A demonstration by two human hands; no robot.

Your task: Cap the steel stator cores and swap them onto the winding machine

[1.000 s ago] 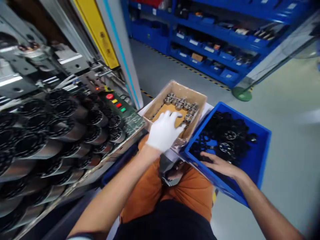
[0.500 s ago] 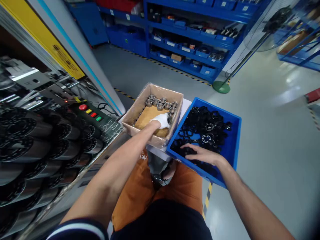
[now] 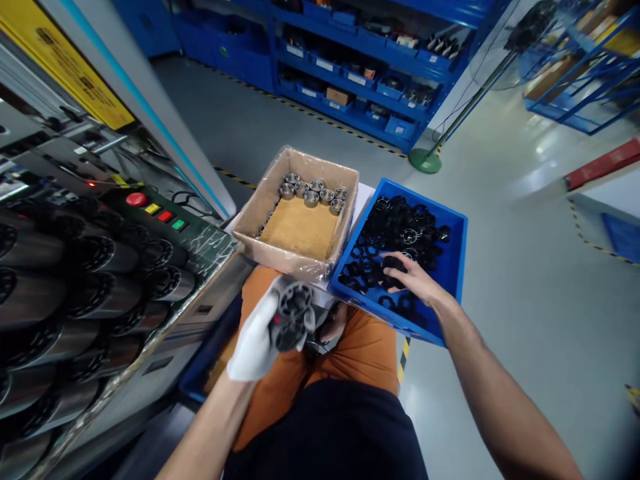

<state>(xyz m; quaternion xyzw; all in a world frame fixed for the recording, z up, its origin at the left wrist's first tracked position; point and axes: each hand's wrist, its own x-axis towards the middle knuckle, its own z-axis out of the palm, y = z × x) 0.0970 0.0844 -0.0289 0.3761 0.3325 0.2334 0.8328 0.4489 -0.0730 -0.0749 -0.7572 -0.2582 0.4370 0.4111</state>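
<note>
My left hand (image 3: pixel 256 337), in a white glove, is closed around what look like two short metal rings (image 3: pixel 295 301), held above my lap in front of the carton. The open cardboard carton (image 3: pixel 253 237) is wrapped in clear film. Several similar metal rings (image 3: pixel 311 199) stand at its far end on a brown sheet (image 3: pixel 300 230). Bare, my right hand (image 3: pixel 417 279) reaches into the blue bin (image 3: pixel 457 267), its fingers curled around a black ring-shaped part (image 3: pixel 394 265). Many loose black parts (image 3: pixel 400 223) lie heaped about it.
On the left, large metal cylinders (image 3: pixel 110 293) stand in rows beside a machine panel with coloured buttons (image 3: pixel 165 216). A blue shelf rack (image 3: pixel 345 67) holds small bins at the back. A fan stand (image 3: pixel 425 160) rests on the floor to its right.
My left hand has come out of the carton toward me, bringing metal rings with it. My right hand has shifted slightly within the bin and closed on a black part. The view has turned slightly.
</note>
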